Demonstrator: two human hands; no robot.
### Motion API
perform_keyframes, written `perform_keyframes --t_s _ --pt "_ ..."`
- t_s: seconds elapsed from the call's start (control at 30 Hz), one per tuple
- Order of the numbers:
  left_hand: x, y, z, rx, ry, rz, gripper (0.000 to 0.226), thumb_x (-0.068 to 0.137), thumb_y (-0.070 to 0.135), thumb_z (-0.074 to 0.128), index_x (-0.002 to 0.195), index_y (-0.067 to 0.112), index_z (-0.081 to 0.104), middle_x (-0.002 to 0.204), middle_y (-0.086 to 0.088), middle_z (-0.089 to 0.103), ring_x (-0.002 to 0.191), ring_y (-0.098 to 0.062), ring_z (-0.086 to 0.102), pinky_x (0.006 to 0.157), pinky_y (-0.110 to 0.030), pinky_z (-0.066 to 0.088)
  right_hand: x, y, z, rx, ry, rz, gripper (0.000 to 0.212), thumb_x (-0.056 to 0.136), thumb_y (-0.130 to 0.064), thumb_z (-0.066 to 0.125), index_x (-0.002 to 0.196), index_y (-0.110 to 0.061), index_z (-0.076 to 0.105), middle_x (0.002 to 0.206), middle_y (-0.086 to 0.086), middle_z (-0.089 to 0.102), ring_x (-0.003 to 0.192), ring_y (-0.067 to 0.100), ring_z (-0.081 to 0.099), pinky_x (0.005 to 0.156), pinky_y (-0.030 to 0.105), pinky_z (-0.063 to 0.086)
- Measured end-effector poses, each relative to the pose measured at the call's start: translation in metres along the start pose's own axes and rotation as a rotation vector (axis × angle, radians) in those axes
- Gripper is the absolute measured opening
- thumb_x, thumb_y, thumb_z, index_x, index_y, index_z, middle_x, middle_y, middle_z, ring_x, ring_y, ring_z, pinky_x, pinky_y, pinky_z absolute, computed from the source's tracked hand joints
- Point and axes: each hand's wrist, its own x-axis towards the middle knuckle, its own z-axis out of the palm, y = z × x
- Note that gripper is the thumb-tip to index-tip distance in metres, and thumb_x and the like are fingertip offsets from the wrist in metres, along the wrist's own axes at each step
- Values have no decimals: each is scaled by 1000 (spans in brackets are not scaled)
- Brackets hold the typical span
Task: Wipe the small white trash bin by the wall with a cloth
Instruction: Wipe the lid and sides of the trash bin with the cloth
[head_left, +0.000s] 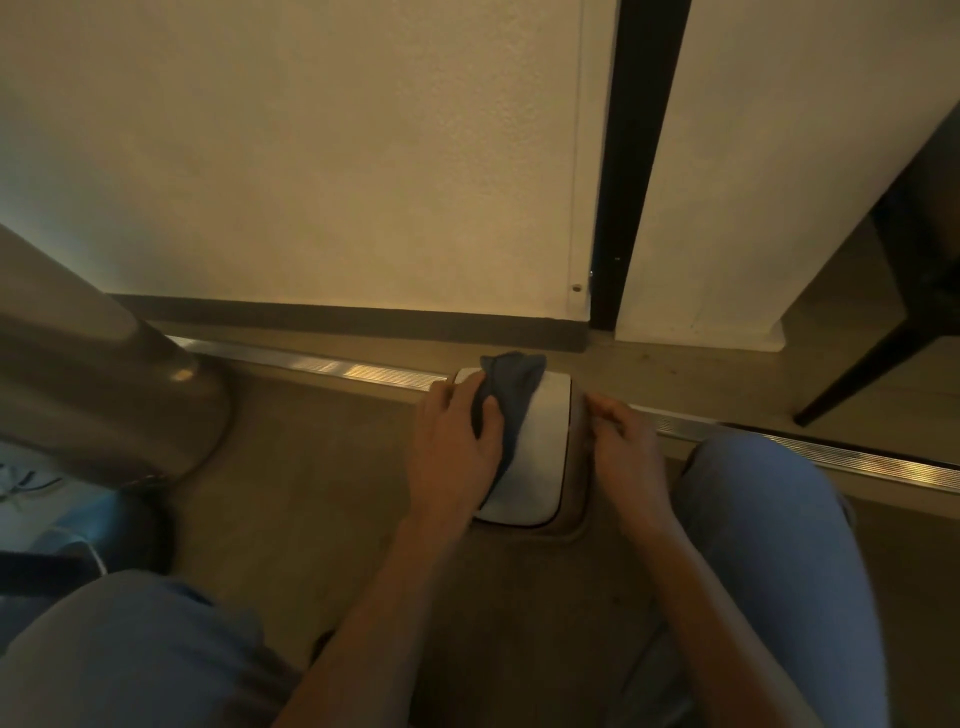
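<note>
White bin (540, 452): standing on the floor (322, 467) near the wall (311, 156), lid facing up.
Head view, left hand (457, 441): gripping the blue cloth (511, 400), bunched on the lid's left half.
Head view, right hand (623, 447): fingers curling against the bin's right side, apparently steadying it.
Technique: keeping the cloth flat and overlapping strokes is advisable.
Position: bin lying between both hands.

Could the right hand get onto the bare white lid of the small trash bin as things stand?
Probably yes. The right hand sits at the right edge of the small white trash bin, and the lid strip beside it is bare; the dark blue cloth under the left hand covers only the lid's left part.
</note>
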Motion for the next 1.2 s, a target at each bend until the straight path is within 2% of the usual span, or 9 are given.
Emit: perform_keyframes --t_s 0.13,0.2,0.3,0.4,0.6,0.83,0.97,1.1,1.2 --pt "5 33 12 49 -107 85 39 102 43 46 135 24 53 116 3 55 96 -2 45 80 -13 39 0 -7 -5 51 -50 26 38 97 -20 41 128 -25 63 123 -4 67 116 13 61 102 47 51" --pt "8 42 12 -2 -145 100 39 103 44 46 133 22 57 114 2 58 94 -4 49 79 -17 38 -3 -14 -7 6 -16 -2 34 103 -21 41 133 -23 57 130 0 62 116 13 58 101 42 50" --pt "21 28 3 -91 -42 54 33 104 40 44 120 24 66 110 3 64 95 -8 53 83 -24 40 -21 -31 -2 -363 167 -236 37 104 -29 43 141 -24 44 143 1 43 125 11 41 103 33 40" --pt "39 -5 3 50 1 143 39 104 38 37 119 21 68 119 2 66 110 -17 54 94 -27 35 -29 -37 20 -648 149 -522 40 103 -38 39 141 -23 44 147 3 41 139 23 34 113 48 34" --pt "36 -25 20 -67 -124 187 41 108 32 30 131 16 61 131 -3 61 124 -12 47 110 -34 35 -5 -29 48 -852 78 -434 47 105 -39 33 145 -16 42 153 7 38 146 28 27 119 52 24" --pt "38 -32 32 30 -112 132 49 107 41 23 131 21 60 133 0 59 126 -15 48 107 -34 40 68 -56 39 -629 -189 -160 32 103 -37 40 103 -15 63 102 9 62 95 23 61 91 41 51" --pt "36 -29 32 14 -71 121 47 107 40 25 128 21 62 131 0 61 124 -16 51 104 -32 41 77 -51 26 -543 -263 -176 31 105 -35 40 115 -15 63 106 4 61 104 23 61 95 37 49" --pt "35 -28 31 7 -58 85 44 107 39 27 129 21 61 132 0 61 125 -18 51 104 -34 41 14 5 27 -304 27 -432 40 106 -41 37 141 -24 45 146 -2 40 132 15 44 110 36 40" --pt "35 -30 33 8 -79 67 46 106 43 25 131 24 58 136 1 58 127 -17 49 104 -36 42 -27 37 38 -210 148 -420 51 105 -43 30 153 -26 28 162 -8 17 145 14 30 110 35 37"
